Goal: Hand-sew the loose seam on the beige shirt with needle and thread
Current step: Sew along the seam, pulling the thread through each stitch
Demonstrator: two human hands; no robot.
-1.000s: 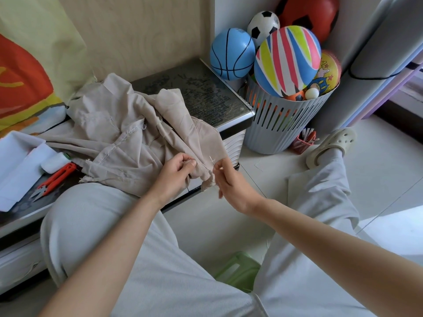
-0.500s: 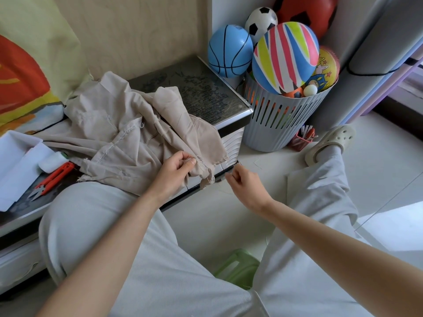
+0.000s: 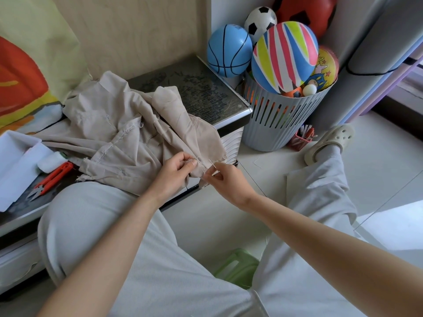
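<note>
Beige shirt [image 3: 119, 133], crumpled on a dark tabletop [image 3: 206, 94], with its near edge hanging over the front lip.

Left hand [image 3: 174, 172]: at the shirt's near right corner, thumb and forefinger closed on the seam fold, the other fingers curled under the cloth.

Right hand [image 3: 229, 181]: just right of that same corner, thumb and forefinger pinching a needle [image 3: 211, 163]. The needle slants up and left, with its upper end at the shirt's frayed edge. Whether it has entered the cloth cannot be told.

Thread [image 3: 253, 180]: a thin dark line running from the right hand down and to the right, away from the shirt.

Left of the shirt, on the same surface: red snips [image 3: 53, 177], a white spool [image 3: 51, 160] touching the snips' handle end, and a white box [image 3: 16, 161] beyond them.

Right of the shirt, on the floor past the table end: a slotted grey basket [image 3: 274, 124] heaped with balls, the striped ball [image 3: 283, 56] uppermost.

Below the shirt: the person's knees in pale trousers, with a green stool [image 3: 238, 266] between them.
</note>
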